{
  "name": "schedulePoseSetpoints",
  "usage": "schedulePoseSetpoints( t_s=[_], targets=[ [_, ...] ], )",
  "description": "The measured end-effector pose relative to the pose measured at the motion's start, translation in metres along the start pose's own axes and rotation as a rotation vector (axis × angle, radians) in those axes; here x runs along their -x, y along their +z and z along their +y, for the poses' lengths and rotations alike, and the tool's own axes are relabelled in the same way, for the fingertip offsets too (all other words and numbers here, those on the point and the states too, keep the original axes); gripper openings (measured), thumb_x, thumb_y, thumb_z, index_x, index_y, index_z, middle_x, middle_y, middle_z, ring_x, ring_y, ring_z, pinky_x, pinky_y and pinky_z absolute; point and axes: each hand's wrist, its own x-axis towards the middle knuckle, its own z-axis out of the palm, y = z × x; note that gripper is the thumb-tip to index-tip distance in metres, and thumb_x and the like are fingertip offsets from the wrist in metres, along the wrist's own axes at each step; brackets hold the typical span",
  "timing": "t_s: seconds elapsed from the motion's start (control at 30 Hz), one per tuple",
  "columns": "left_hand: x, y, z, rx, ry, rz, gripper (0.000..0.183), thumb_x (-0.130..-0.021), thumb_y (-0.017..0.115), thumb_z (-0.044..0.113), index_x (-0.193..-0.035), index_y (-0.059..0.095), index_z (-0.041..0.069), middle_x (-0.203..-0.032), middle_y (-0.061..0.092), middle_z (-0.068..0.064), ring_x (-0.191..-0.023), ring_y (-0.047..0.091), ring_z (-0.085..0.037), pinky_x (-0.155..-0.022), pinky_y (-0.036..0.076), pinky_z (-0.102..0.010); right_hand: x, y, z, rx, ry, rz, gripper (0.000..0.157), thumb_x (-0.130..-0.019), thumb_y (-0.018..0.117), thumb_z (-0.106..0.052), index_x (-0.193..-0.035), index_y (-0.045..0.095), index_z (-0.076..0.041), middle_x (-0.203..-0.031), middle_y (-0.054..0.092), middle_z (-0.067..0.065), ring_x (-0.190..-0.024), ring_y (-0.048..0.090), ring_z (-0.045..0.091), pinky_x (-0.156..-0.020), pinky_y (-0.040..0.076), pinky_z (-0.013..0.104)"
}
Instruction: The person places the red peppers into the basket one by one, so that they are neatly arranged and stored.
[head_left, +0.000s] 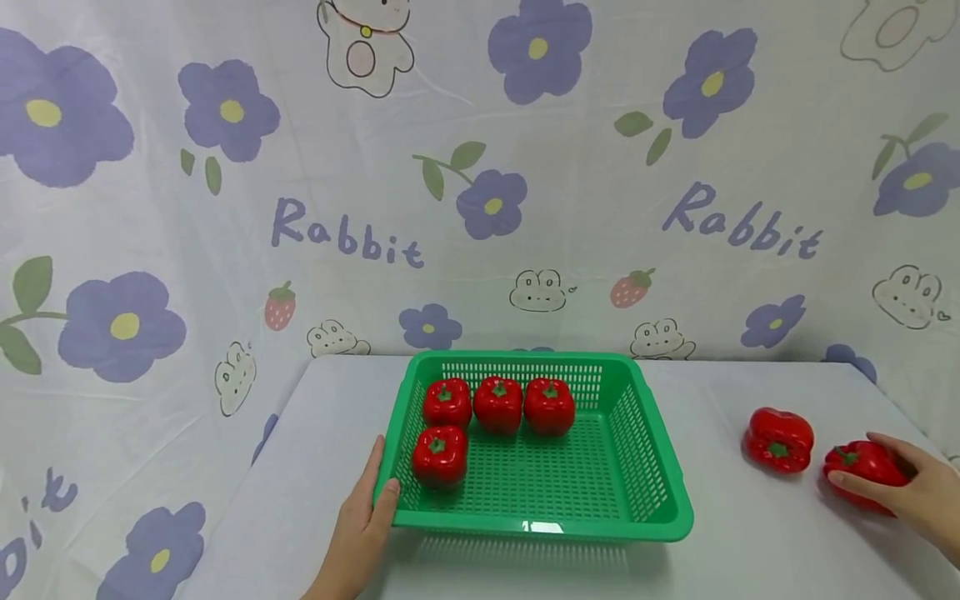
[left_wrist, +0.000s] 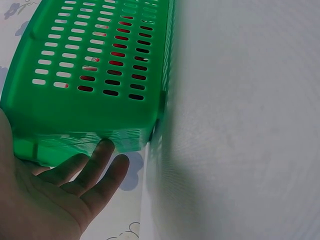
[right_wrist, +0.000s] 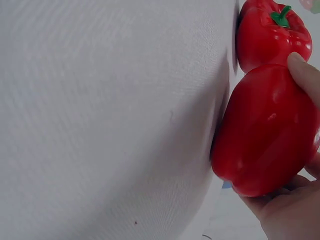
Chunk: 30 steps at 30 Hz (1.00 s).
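My left hand [head_left: 358,523] holds the near left corner of a green plastic basket [head_left: 682,521], its thumb on the rim. In the left wrist view, several fingers [left_wrist: 97,172] extend beside the basket's slotted wall [left_wrist: 90,112]. Far to the right, my right hand [head_left: 926,492] grips a red bell pepper [head_left: 870,468] lying on its side on the table. The right wrist view shows the thumb on one side of this bell pepper [right_wrist: 270,130] and fingers on the other. Just left of it lies another red bell pepper [head_left: 778,440], tipped over.
Several red bell peppers [head_left: 498,407] stand stem up along the left and back of the basket. A white cloth [head_left: 720,550] covers the table. Behind hangs a pale curtain [head_left: 585,192] printed with purple flowers and rabbits.
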Motion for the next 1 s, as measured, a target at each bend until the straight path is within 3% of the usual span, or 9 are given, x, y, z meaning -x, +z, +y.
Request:
schedulePoseSetpoints(
  t_s=[0.47,0.77,1.0],
  targets=[
    [0.001,0.0,0.002,-0.008,0.021,0.004,0.06,-0.107,0.041,0.035,-0.159,0.017,0.017,-0.16,0.024,-0.004,-0.143,0.026,-0.026,-0.107,0.029,-0.048,0.012,-0.003,-0.011,-0.072,0.031,0.034,0.116,-0.081,0.074,-0.058,-0.153,0.01,0.007,-0.136,0.021,0.042,-0.118,0.024,0.06,-0.077,0.049,0.064],
    [0.001,-0.001,0.003,-0.012,0.01,0.003,0.061,-0.107,0.041,0.036,-0.159,0.016,0.018,-0.16,0.024,-0.005,-0.143,0.026,-0.026,-0.107,0.028,-0.048,0.026,-0.004,-0.025,-0.1,-0.011,0.095,0.106,-0.086,0.072,-0.051,-0.152,0.013,0.007,-0.136,0.025,0.042,-0.116,0.027,0.06,-0.075,0.05,0.064],
    [0.002,-0.001,0.004,0.001,0.001,-0.003,0.061,-0.107,0.041,0.036,-0.159,0.016,0.017,-0.16,0.023,-0.005,-0.144,0.025,-0.025,-0.108,0.027,-0.048,0.04,-0.003,-0.038,-0.1,-0.019,0.109,0.108,-0.084,0.074,-0.052,-0.152,0.014,0.007,-0.136,0.026,0.042,-0.114,0.03,0.06,-0.075,0.05,0.064]
  ],
)
